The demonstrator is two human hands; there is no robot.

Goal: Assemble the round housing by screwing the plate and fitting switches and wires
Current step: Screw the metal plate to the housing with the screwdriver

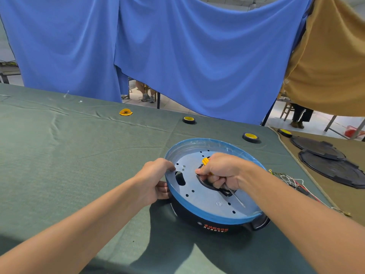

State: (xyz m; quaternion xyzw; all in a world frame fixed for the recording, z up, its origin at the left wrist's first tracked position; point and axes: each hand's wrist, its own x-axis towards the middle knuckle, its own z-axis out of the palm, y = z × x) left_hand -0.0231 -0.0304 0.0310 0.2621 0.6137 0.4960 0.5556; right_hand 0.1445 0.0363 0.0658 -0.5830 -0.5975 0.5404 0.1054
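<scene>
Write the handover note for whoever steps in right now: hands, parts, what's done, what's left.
Left hand grips the left rim of the housing.
Right hand grips the yellow-handled screwdriver, with its tip down on the near right part of the plate.
The housing sits on the green table with the plate lying inside it. The wires lie loose on the table to the housing's right.
Done: plate placed in the housing. How many screws are in, I cannot tell.
Left: finish screwing the plate, then fit the wires.

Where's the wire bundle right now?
In the head view, the wire bundle lies on the green cloth just right of the round housing, between it and the black covers.
</scene>
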